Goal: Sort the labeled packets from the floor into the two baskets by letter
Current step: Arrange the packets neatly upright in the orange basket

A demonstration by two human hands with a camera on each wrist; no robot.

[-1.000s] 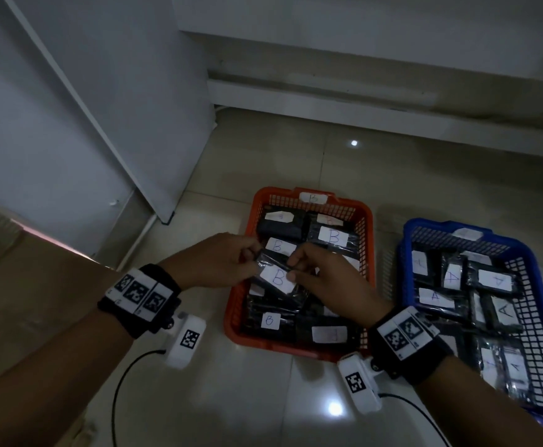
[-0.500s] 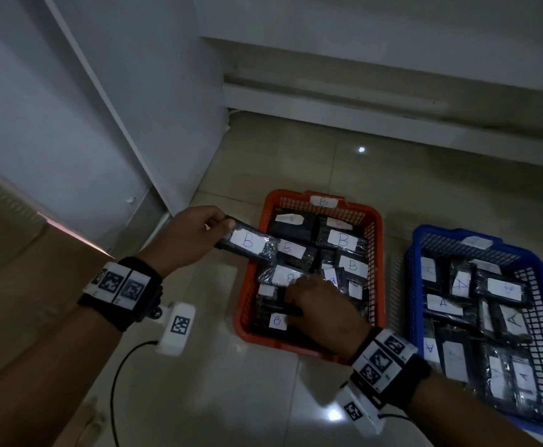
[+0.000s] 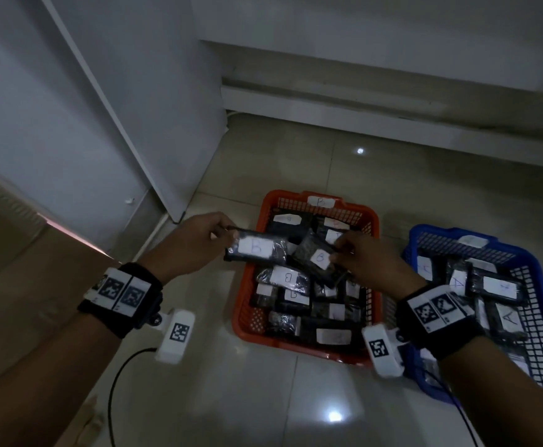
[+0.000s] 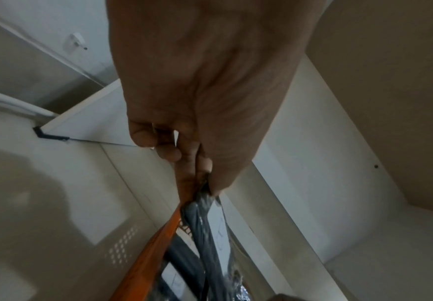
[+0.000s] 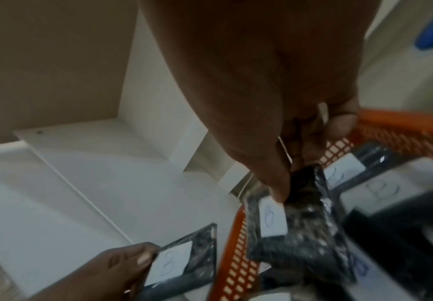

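Note:
An orange basket (image 3: 247, 304) tagged B holds several dark packets with white B labels. A blue basket (image 3: 534, 285) to its right holds packets labelled A. My left hand (image 3: 222, 235) pinches one end of a B packet (image 3: 257, 248) held flat over the orange basket's left rim. My right hand (image 3: 341, 253) pinches a second B packet (image 3: 317, 256) above the basket's middle. In the right wrist view the thumb presses that packet (image 5: 295, 220) by its label, and the left-hand packet (image 5: 181, 262) shows below. In the left wrist view the packet (image 4: 210, 230) hangs edge-on from the fingertips (image 4: 210, 183).
A white cabinet door (image 3: 128, 101) stands open at the left, its lower corner close to the orange basket. A white ledge (image 3: 392, 101) runs along the back. Glossy floor tiles (image 3: 263, 404) spread in front of the baskets. A black cable (image 3: 115, 382) trails from my left wrist.
My left hand has carried its B packet right, over the orange basket's left rim. My right hand has risen from the basket's front with another B packet.

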